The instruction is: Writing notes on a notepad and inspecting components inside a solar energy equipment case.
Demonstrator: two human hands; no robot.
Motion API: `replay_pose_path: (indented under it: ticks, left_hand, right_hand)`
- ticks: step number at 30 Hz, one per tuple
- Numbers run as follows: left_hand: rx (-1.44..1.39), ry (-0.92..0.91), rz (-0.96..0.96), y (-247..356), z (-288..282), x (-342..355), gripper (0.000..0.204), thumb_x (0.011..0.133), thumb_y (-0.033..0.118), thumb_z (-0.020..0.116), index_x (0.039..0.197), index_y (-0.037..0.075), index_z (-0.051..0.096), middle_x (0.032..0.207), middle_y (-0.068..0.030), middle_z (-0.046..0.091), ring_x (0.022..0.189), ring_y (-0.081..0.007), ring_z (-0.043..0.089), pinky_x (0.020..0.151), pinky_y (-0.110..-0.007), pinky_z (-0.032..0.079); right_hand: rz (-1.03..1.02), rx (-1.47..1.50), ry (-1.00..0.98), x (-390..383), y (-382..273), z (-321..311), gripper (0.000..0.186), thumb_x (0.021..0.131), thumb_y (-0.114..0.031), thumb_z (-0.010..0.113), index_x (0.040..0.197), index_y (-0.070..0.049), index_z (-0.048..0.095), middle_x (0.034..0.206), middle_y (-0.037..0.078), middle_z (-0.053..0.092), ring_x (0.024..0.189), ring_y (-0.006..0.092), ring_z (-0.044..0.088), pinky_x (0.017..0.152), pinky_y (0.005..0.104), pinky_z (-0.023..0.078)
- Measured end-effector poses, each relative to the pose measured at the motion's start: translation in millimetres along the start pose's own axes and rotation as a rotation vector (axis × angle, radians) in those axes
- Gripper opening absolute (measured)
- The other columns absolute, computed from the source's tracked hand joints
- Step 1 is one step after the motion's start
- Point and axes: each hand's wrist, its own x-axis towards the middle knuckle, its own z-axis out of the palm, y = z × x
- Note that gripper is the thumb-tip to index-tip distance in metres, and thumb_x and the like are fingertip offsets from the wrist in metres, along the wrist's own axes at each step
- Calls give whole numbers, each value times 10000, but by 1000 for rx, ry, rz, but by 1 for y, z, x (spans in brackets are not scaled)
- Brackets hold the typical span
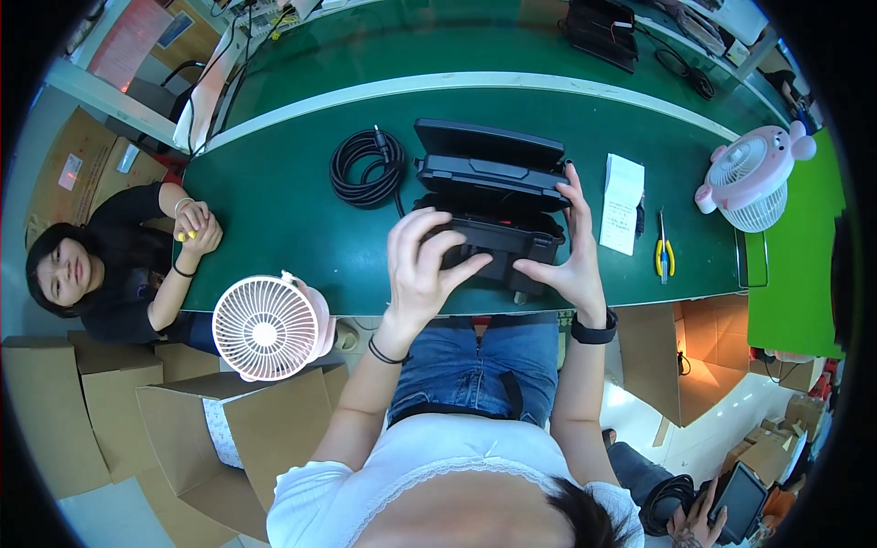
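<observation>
A black plastic case (507, 239) is at the near edge of the green table, between my two hands, with its hinged lid (489, 142) raised on the far side. My left hand (422, 260) grips its near left part, fingers curled over the top and thumb against the front. On the other side, my right hand (574, 247) holds the right end, its fingers reaching up along the edge and the thumb on the front. The inside of the case is mostly hidden. Left of it lies a coiled black cable (343, 173) with a metal plug; one strand runs toward the case.
To the right lie a paper pad (622, 203), a dark pen (640, 216) and yellow-handled pliers (665, 256). A pink fan (754, 173) stands at the far right, a white fan (265, 329) at the near left. Another person's hands (196, 226) rest on the table's left edge.
</observation>
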Motion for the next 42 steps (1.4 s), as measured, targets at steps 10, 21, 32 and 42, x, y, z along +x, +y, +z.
replay_pose_path:
  ticks: [10,21,32,42]
  left_hand:
    - [-77,-122,-377,-4,-7,0,603,719,181,839,1202,37,509,1326,-174,389,1198,-350,466,991,-433,431]
    - [-215,-133,-524,-6,-4,2,571,722,118,818,1182,61,485,1410,-156,338,1240,-316,468,969,-416,487]
    - [-429,-107,-637,-6,-10,-10,577,681,93,849,1133,68,490,1458,-151,306,1314,-335,429,1031,-449,460]
    - [-231,-130,-380,-24,-17,5,404,752,165,786,1131,90,668,1468,-158,380,1313,-368,432,1065,-470,385]
  right_hand:
    - [94,53,110,19,14,-2,523,678,-159,865,1136,-84,624,1403,134,543,1265,279,549,1064,381,433]
    - [174,185,32,21,13,-4,530,718,-88,834,1186,-71,586,1464,145,470,1323,275,485,1111,384,383]
    - [123,226,58,2,11,0,575,664,-39,839,1175,-85,580,1484,172,439,1355,284,446,1118,382,363]
    - [78,248,96,-10,12,3,593,637,-52,860,1159,-106,584,1486,182,431,1363,299,437,1113,388,371]
